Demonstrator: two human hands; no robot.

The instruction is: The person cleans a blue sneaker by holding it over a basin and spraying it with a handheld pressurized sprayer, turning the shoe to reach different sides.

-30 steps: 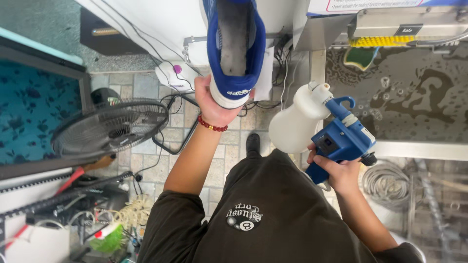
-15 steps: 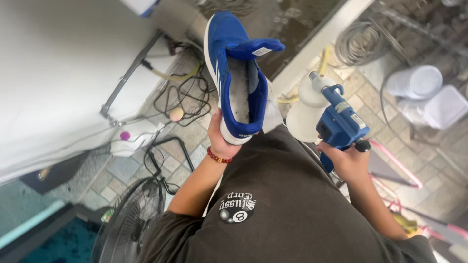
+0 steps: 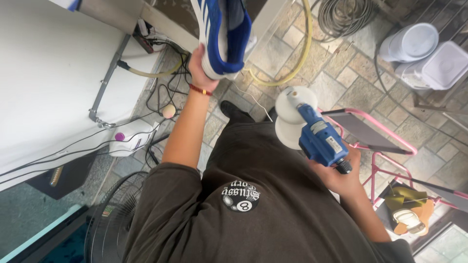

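Here my left hand (image 3: 201, 68) grips the shoe (image 3: 222, 34) by its heel, beside the white cabinet's (image 3: 53, 73) edge; my right hand (image 3: 339, 175) clasps the sprayer (image 3: 317, 136) above open paving (image 3: 341, 78).

Blue shoe (image 3: 222, 34) toe cut off by top edge, right-hand fingers (image 3: 325, 171) hidden behind blue sprayer (image 3: 319, 139)

Left hand (image 3: 199, 65) grips a blue sneaker (image 3: 222, 34) by its heel; right hand (image 3: 341, 178) holds a blue spray gun (image 3: 319, 139).
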